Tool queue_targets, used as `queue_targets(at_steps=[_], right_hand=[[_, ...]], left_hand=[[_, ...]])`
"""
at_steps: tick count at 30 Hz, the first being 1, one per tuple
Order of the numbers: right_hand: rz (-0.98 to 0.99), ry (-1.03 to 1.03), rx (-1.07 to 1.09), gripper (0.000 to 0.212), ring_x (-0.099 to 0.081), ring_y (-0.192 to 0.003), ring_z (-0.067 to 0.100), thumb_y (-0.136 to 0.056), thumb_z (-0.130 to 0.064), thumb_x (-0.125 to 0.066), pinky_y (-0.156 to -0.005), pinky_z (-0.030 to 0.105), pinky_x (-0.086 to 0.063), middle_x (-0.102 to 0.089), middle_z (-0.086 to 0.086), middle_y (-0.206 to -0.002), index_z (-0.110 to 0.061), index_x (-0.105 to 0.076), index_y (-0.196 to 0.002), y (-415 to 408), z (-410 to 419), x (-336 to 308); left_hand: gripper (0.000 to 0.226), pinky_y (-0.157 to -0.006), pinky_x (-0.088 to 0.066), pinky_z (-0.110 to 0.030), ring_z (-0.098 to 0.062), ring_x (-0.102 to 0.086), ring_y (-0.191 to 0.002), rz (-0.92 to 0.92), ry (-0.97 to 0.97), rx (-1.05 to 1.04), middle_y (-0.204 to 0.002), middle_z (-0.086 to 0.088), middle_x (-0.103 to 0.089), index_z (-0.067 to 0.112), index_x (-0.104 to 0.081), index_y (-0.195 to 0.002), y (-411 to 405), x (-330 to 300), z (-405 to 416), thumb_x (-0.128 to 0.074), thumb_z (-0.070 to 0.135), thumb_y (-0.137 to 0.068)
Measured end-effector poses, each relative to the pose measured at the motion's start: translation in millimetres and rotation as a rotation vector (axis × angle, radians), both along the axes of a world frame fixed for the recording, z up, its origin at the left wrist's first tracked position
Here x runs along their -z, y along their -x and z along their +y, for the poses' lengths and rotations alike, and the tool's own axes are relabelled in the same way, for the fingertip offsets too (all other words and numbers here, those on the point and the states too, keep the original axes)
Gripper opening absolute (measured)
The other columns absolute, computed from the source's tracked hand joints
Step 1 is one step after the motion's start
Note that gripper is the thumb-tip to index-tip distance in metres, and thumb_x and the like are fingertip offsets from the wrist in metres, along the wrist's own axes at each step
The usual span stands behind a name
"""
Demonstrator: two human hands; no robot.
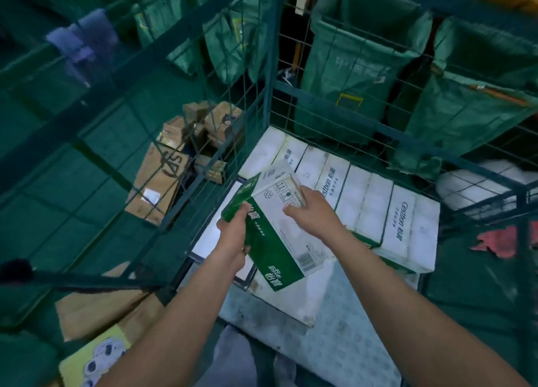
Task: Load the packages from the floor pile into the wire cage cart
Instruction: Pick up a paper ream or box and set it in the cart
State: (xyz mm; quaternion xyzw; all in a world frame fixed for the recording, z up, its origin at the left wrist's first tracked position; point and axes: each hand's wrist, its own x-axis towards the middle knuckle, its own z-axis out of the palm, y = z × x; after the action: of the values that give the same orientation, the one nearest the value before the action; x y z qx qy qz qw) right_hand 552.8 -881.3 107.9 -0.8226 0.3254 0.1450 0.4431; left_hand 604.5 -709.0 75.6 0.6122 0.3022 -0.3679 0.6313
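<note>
1. Nearest, at 6 o'clock, both bare forearms reach forward over the metal floor [343, 354] of the wire cage cart [273, 75], so the person leans in from the open side.
2. Just beyond, the left hand [233, 232] clamps the green long edge of a green-and-white carton [279, 229], its fingers wrapped under that edge with the thumb on top; the right hand [314, 215] holds the carton's white top near the far corner, fingers curled over it. Two grips on opposite sides probably keep the tilted box from twisting while it is steered into place.
3. That carton hangs at the centre, tipped with its far end higher, above a flat white package [209, 238] lying at 9 o'clock on the cart floor. Whether it touches anything beneath is not clear.
4. Farther, from 12 to 3 o'clock, a tight row of white cartons [375, 209] fills the back of the cart against the mesh; packing them side by side likely saves room, and the held box seems bound for the gap in front.
5. Outside the mesh at 10 o'clock, brown cardboard boxes [163, 182] lie heaped on the floor.
6. Farthest, at 1 o'clock, green sacks [355, 75] hang open behind the cart.
</note>
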Motion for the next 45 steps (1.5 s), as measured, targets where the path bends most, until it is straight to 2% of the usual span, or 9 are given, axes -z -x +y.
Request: queue_targets(at_steps=[3,9,13,19,24,29,32,39,45], right_hand=[[0.036,0.081,-0.014,0.084,-0.049,-0.134,0.027,-0.087,-0.048,-0.067,-0.112,0.04,-0.043,-0.037,0.005,-0.155,-0.025,-0.032,-0.159,-52,-4,1],[-0.015,0.25,-0.043,0.083,-0.04,-0.143,0.025,-0.092,-0.037,-0.066,-0.107,0.03,-0.038,-0.025,0.003,-0.164,-0.021,-0.025,-0.161,-149,-34,32],[-0.061,0.33,-0.092,0.086,-0.039,-0.144,0.026,-0.092,-0.039,-0.063,-0.111,0.035,-0.038,-0.018,0.001,-0.168,-0.02,-0.017,-0.163,-192,-45,66],[0.116,0.1,-0.251,0.088,-0.011,-0.157,0.019,-0.098,-0.043,-0.06,-0.125,0.03,-0.015,-0.007,0.002,-0.172,-0.018,-0.008,-0.165,-202,-42,166],[0.216,0.084,-0.04,0.084,-0.017,-0.155,0.025,-0.099,-0.036,-0.06,-0.125,0.033,-0.019,-0.007,0.008,-0.171,-0.017,-0.01,-0.164,-192,-73,228],[0.189,-0.163,0.37,0.087,-0.052,-0.13,0.029,-0.096,-0.033,-0.063,-0.108,0.043,-0.048,-0.036,0.01,-0.158,-0.019,-0.011,-0.164,-206,-90,275],[0.258,-0.388,0.633,0.086,-0.06,-0.113,0.028,-0.099,-0.039,-0.057,-0.095,0.036,-0.053,-0.047,0.007,-0.146,-0.03,-0.001,-0.163,-223,-89,302],[0.09,-0.618,1.0,0.056,-0.057,-0.064,0.017,-0.103,-0.012,-0.035,-0.064,0.027,-0.046,-0.061,0.011,-0.085,-0.035,-0.026,-0.154,-249,-78,349],[-0.152,-0.437,1.141,0.056,-0.055,-0.07,0.017,-0.102,-0.006,-0.048,-0.07,0.031,-0.048,-0.064,0.007,-0.106,-0.037,-0.038,-0.148,-266,-93,384]], left_hand=[[0.081,-0.099,-0.051,-0.046,-0.023,-0.06,-0.114,0.061,0.071,-0.02,-0.136,-0.005,-0.06,0.028,-0.032,-0.151,-55,26,-11,-0.067,0.066,-0.088],[0.113,-0.092,-0.057,-0.043,-0.02,-0.068,-0.116,0.057,0.145,0.029,-0.137,0.004,-0.065,0.042,-0.045,-0.148,-161,108,-60,-0.071,0.092,-0.05],[0.067,-0.076,-0.059,-0.033,-0.016,-0.073,-0.103,0.048,0.151,0.097,-0.122,0.001,-0.073,0.025,-0.059,-0.136,-205,109,-95,-0.052,0.075,-0.091],[0.047,-0.093,-0.053,-0.04,-0.02,-0.063,-0.088,0.138,0.159,0.187,-0.095,-0.005,-0.07,0.02,-0.068,-0.101,-239,166,-121,-0.045,0.061,-0.103],[0.065,-0.109,-0.043,-0.046,-0.032,-0.047,-0.139,0.094,-0.001,0.238,-0.161,-0.007,-0.036,0.027,-0.033,-0.157,-260,224,-121,-0.058,0.05,-0.101],[0.068,-0.104,-0.053,-0.045,-0.022,-0.062,-0.09,0.107,-0.027,0.271,-0.163,-0.007,-0.03,0.048,-0.022,-0.158,-282,264,-116,-0.06,0.045,-0.101],[0.059,-0.097,-0.057,-0.038,-0.022,-0.063,-0.096,0.08,-0.021,0.279,-0.154,-0.007,-0.042,0.044,-0.031,-0.155,-293,279,-118,-0.059,0.036,-0.104],[0.037,-0.092,-0.052,-0.033,-0.019,-0.063,-0.102,0.011,-0.073,0.338,-0.12,-0.003,-0.063,0.031,-0.055,-0.14,-317,303,-134,-0.053,0.032,-0.104],[0.034,-0.068,-0.051,-0.023,-0.01,-0.049,-0.057,-0.039,-0.06,0.354,-0.081,0.0,-0.058,0.018,-0.065,-0.133,-335,311,-157,-0.059,0.026,-0.101]])
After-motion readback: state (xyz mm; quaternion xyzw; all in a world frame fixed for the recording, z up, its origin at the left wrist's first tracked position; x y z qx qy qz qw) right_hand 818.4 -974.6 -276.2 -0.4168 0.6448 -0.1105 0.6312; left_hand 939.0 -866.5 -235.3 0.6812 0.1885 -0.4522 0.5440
